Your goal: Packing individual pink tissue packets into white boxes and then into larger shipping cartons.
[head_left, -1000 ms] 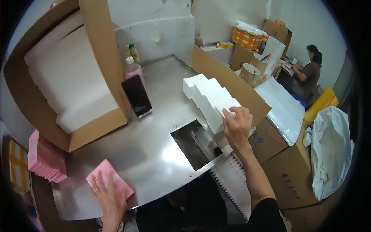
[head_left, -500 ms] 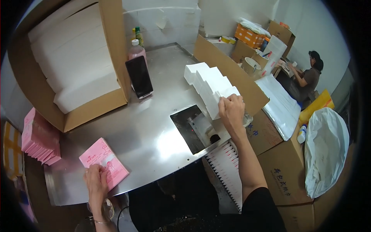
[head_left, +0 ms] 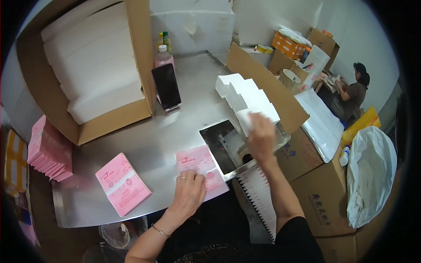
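Pink plastic sleeve (head_left: 205, 163) under curled left hand (head_left: 190, 187)

Head view: the sleeve is pressed on the steel table (head_left: 186, 125); whether it is pinched cannot be told. White tissue stacks (head_left: 247, 98) are met by the blurred right hand (head_left: 262, 138), grip unclear. Sleeve judged light, slippery, best edge-held; tissue, soft.

We see a shiny metal tabletop (head_left: 151, 142) with a rectangular opening (head_left: 217, 138). On it we have a cardboard box (head_left: 119, 119), a propped dark phone (head_left: 166, 87), a pink bottle (head_left: 164, 57), staggered white bundles (head_left: 245, 93), a pink stack (head_left: 123, 184) and, beside the opening, a flat pink pouch (head_left: 196, 158).
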A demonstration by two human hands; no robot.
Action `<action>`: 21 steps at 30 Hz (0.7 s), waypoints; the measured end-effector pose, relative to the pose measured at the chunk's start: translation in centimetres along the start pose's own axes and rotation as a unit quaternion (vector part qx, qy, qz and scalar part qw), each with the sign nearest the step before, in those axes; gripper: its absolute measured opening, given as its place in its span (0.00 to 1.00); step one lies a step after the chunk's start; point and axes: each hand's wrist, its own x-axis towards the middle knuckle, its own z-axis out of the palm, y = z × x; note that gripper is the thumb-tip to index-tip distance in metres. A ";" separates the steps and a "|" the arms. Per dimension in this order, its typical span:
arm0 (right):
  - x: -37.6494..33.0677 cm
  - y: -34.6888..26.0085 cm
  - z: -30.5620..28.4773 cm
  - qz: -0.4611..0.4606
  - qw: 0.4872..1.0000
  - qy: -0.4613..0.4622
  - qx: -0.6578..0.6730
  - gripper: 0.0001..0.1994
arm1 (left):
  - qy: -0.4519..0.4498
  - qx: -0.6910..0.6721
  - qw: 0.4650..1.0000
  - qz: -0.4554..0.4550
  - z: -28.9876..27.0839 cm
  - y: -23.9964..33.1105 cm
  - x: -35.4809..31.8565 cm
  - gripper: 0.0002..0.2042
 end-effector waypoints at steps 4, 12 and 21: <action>-7.8 -11.2 -1.9 -0.288 0.917 -0.151 0.232 0.20 | 0.036 -0.007 0.999 0.001 -1.7 -1.2 -0.1 0.23; -4.7 -13.9 4.0 -0.185 0.950 -0.226 0.114 0.13 | 0.062 0.173 0.978 -0.099 -0.1 -0.3 1.9 0.43; 1.1 1.2 -0.2 0.000 0.979 0.041 -0.200 0.15 | 0.012 0.220 0.974 -0.050 -0.8 0.5 1.1 0.29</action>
